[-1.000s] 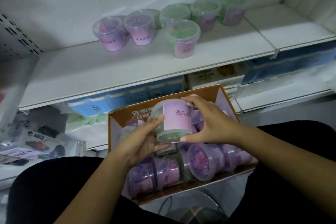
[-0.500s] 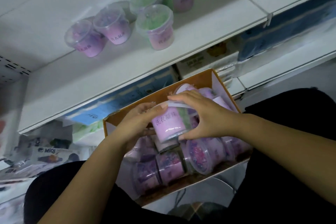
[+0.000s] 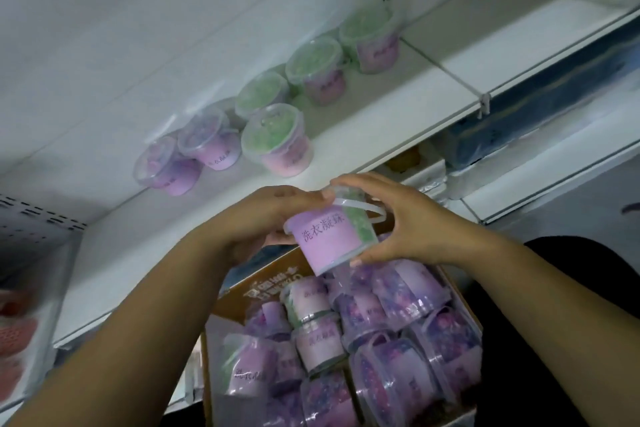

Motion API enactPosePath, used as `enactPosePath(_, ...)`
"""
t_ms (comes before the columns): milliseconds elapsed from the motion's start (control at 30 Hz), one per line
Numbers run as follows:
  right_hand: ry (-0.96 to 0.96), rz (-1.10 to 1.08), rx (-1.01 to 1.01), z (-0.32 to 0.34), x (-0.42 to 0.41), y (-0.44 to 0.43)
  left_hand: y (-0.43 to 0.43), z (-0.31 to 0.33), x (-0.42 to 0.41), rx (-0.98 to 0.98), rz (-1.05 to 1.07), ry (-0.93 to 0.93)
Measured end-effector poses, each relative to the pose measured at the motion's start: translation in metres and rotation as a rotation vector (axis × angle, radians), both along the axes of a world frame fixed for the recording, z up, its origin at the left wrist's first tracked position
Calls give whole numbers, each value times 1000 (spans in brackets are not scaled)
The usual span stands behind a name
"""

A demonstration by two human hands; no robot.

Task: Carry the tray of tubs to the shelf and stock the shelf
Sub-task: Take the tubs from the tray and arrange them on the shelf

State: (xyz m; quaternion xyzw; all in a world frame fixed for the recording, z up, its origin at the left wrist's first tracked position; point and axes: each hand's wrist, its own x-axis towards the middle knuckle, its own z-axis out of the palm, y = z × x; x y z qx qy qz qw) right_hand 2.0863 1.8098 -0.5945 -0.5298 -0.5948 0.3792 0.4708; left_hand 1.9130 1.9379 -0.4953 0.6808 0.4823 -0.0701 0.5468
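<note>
Between both hands I hold a clear tub (image 3: 330, 236) with a purple label and green beads, tilted, just above the cardboard tray (image 3: 263, 282). My left hand (image 3: 263, 218) grips its left side and my right hand (image 3: 398, 218) its right side. The tray rests on my lap and holds several purple-labelled tubs (image 3: 363, 340) lying on their sides. On the white shelf (image 3: 363, 121) ahead stand several tubs in a diagonal row: purple ones (image 3: 207, 146) at the left, green ones (image 3: 277, 139) to the right.
The shelf has bare white surface in front of the row and on its left part (image 3: 114, 253). A second shelf section (image 3: 512, 31) lies to the right past a divider. Blue packages (image 3: 554, 114) sit on the lower shelf. A perforated panel (image 3: 31, 222) stands at the left.
Both hands have lifted the tub up out of the tray toward the shelf edge. The camera has tilted, so the shelf tubs now appear nearer the centre.
</note>
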Motion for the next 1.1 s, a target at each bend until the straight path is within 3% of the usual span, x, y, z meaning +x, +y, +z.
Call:
enactPosePath(200,245,-3,-38,5,34,9,17,39,58,36,-151,216)
enactPosePath(333,315,-129,-40,3,51,16,25,51,87,171,-167,199)
enactPosePath(567,86,-383,-116,3,63,29,37,65,120,482,-210,34)
enactPosePath(733,-41,-533,-166,2,77,29,55,55,134,734,-171,113)
enactPosePath(900,-384,-520,-285,-12,82,36,76,24,144,796,-89,120)
enactPosePath(1100,-470,-505,-330,-13,80,42,83,-2,148,789,-18,207)
